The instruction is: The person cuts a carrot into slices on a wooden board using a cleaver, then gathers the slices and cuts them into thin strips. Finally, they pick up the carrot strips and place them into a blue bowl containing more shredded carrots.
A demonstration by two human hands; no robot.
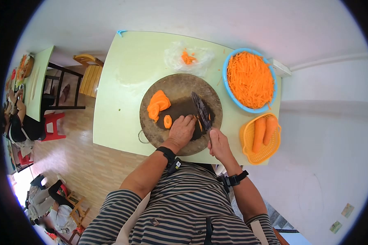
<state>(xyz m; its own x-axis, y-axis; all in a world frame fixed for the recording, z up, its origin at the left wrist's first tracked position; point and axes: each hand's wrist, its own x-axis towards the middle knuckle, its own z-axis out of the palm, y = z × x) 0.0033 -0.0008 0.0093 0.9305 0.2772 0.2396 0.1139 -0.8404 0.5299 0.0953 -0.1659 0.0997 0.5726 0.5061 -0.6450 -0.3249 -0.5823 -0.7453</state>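
On the round wooden chopping board my left hand presses down with bent fingers. A thin orange edge of carrot shows right at its fingertips; the rest is hidden under the hand. My right hand grips the handle of a kitchen knife, whose dark, streaked blade stands on the board just right of the left fingertips. A single carrot slice lies beside the left hand. Farther left on the board rests a pile of carrot slices.
A blue basin heaped with shredded carrot stands at back right. Nearer is a yellow basket with two whole carrots. Behind the board, a plastic bag holds carrot scraps. Other people sit at left.
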